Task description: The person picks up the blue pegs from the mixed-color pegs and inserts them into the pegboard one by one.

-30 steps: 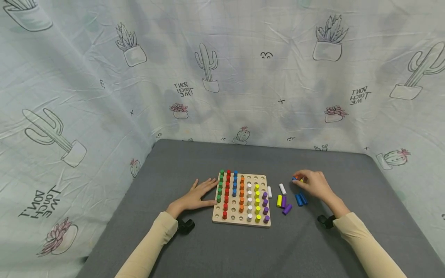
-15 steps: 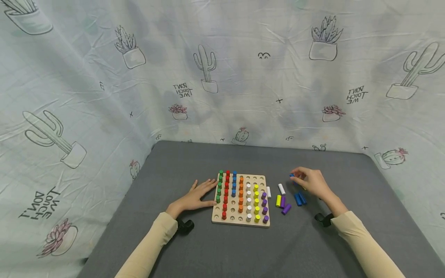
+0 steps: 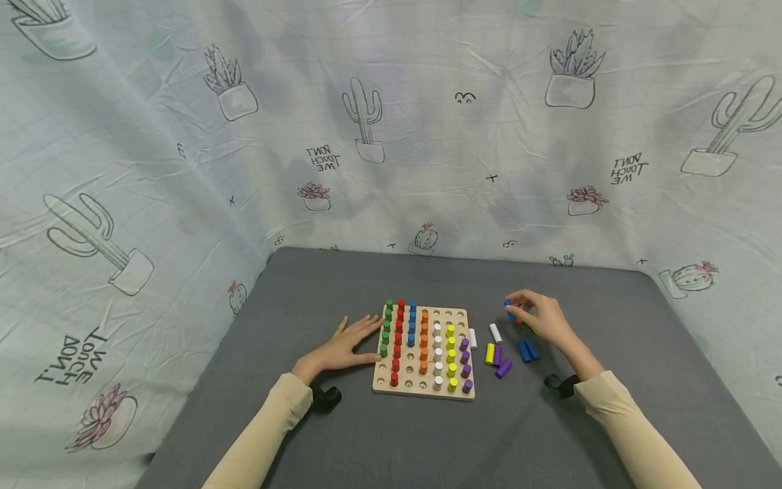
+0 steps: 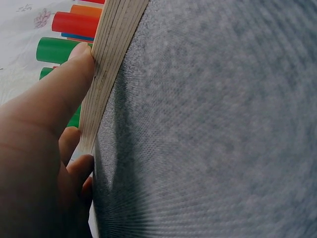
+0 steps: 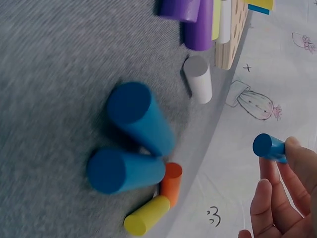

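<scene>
While our right hand point(image 3: 540, 318) pinches a blue peg point(image 5: 267, 146) roughly upright over the counter point(image 3: 366, 441), we have the board point(image 3: 416, 391) to its left, our left hand point(image 3: 342, 348) spread against the board's left edge.

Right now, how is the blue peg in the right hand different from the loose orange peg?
The blue peg is held up by the fingers of the right hand, but the orange peg lies on the grey table. The orange peg lies against a yellow peg; the blue peg touches no other peg. Their colours differ too. Both are plain cylinders, and neither is in the board.
</scene>
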### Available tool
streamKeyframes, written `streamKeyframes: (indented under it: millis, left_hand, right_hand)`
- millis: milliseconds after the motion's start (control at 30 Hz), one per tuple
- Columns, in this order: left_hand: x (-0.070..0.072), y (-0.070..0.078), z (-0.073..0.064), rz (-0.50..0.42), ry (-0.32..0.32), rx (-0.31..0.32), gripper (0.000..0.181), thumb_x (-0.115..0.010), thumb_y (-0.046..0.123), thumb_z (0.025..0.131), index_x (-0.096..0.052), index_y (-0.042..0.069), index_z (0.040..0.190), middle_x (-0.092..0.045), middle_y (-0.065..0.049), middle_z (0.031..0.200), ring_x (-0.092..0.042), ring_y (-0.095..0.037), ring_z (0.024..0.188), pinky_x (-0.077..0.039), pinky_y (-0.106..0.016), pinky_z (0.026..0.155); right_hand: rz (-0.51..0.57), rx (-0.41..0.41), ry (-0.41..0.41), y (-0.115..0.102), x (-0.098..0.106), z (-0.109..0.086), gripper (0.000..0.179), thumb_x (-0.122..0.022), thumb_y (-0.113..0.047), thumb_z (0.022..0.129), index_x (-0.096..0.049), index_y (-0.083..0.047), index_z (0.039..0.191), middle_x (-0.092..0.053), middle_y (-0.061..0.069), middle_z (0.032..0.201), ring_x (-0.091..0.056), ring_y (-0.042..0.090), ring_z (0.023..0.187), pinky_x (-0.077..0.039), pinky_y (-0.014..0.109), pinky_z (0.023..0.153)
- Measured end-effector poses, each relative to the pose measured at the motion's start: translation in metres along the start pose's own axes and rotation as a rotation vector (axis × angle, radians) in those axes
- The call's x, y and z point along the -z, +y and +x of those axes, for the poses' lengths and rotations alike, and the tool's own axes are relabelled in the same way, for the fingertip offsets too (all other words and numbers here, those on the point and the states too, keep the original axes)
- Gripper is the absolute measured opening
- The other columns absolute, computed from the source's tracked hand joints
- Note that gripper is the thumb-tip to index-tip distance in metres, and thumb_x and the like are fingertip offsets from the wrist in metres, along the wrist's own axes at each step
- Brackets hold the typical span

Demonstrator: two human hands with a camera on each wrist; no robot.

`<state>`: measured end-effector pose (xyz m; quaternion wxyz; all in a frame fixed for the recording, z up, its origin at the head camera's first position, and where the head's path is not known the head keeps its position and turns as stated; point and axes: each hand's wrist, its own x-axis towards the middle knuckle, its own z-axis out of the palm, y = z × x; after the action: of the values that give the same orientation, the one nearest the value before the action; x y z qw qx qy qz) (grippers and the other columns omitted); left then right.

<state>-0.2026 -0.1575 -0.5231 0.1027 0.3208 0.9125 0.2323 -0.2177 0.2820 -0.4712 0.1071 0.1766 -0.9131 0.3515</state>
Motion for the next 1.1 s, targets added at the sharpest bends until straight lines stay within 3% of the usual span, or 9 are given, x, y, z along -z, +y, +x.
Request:
streamKeyframes:
  millis: [200, 433, 533, 633, 767, 900, 1100]
  left_hand:
    - [-0.001, 0.000, 0.001, 0.007, -0.004, 0.002, 0.078, -0.044, 0.061, 0.080, -0.009, 0.027, 0.142, -0.010, 0.000, 0.147, -0.007, -0.019, 0.135, 0.008, -0.052, 0.105]
    - [0.000, 0.001, 0.000, 0.007, -0.004, 0.000, 0.079, -0.043, 0.062, 0.080, -0.009, 0.026, 0.142, -0.010, -0.001, 0.147, -0.007, -0.018, 0.135, 0.008, -0.052, 0.105]
    - [0.000, 0.001, 0.000, 0.008, 0.001, -0.004, 0.080, -0.043, 0.062, 0.080, -0.009, 0.025, 0.142, -0.010, -0.001, 0.147, -0.007, -0.019, 0.134, 0.008, -0.051, 0.105]
    - [0.000, 0.000, 0.001, 0.007, 0.007, -0.011, 0.079, -0.044, 0.061, 0.080, -0.010, 0.025, 0.142, -0.010, -0.002, 0.147, -0.008, -0.019, 0.134, 0.008, -0.051, 0.105]
    - [-0.001, -0.001, 0.002, 0.009, 0.012, -0.018, 0.079, -0.045, 0.060, 0.081, -0.010, 0.024, 0.142, -0.011, -0.002, 0.147, -0.009, -0.020, 0.134, 0.008, -0.052, 0.105]
    - [-0.002, -0.002, 0.002, 0.010, 0.012, -0.017, 0.079, -0.044, 0.060, 0.081, -0.010, 0.025, 0.142, -0.011, -0.001, 0.147, -0.008, -0.020, 0.134, 0.007, -0.052, 0.105]
    - [-0.002, -0.002, 0.002, 0.008, 0.006, 0.000, 0.079, -0.043, 0.062, 0.080, -0.008, 0.026, 0.142, -0.010, 0.001, 0.147, -0.006, -0.017, 0.135, 0.009, -0.050, 0.105]
  right_hand:
    - [0.046, -0.016, -0.007, -0.002, -0.004, 0.002, 0.022, -0.060, -0.029, 0.083, -0.062, -0.014, 0.098, -0.062, -0.001, 0.080, -0.054, 0.011, 0.066, -0.043, 0.033, 0.052]
    - [0.025, -0.022, 0.051, 0.067, -0.038, 0.011, 0.022, -0.060, -0.039, 0.080, -0.060, -0.029, 0.099, -0.060, -0.011, 0.082, -0.052, 0.004, 0.066, -0.042, 0.027, 0.051]
    - [0.017, -0.024, 0.066, 0.079, -0.045, 0.013, 0.022, -0.060, -0.042, 0.079, -0.059, -0.034, 0.100, -0.059, -0.014, 0.084, -0.053, 0.002, 0.068, -0.045, 0.025, 0.057]
    - [0.076, -0.024, 0.050, 0.068, -0.042, 0.013, 0.023, -0.059, -0.041, 0.080, -0.059, -0.030, 0.100, -0.060, -0.010, 0.085, -0.054, 0.005, 0.069, -0.045, 0.026, 0.057]
    - [0.185, -0.033, 0.014, 0.025, -0.027, 0.009, 0.024, -0.061, -0.034, 0.081, -0.061, -0.022, 0.101, -0.061, -0.004, 0.085, -0.055, 0.010, 0.070, -0.044, 0.032, 0.051]
    - [0.216, -0.063, -0.028, -0.009, -0.015, 0.008, 0.024, -0.061, -0.029, 0.082, -0.060, -0.014, 0.100, -0.061, 0.001, 0.085, -0.056, 0.013, 0.072, -0.044, 0.034, 0.052]
    - [0.177, -0.021, 0.032, 0.032, -0.041, 0.014, 0.021, -0.058, -0.043, 0.081, -0.057, -0.033, 0.099, -0.058, -0.012, 0.084, -0.054, 0.005, 0.073, -0.046, 0.028, 0.058]
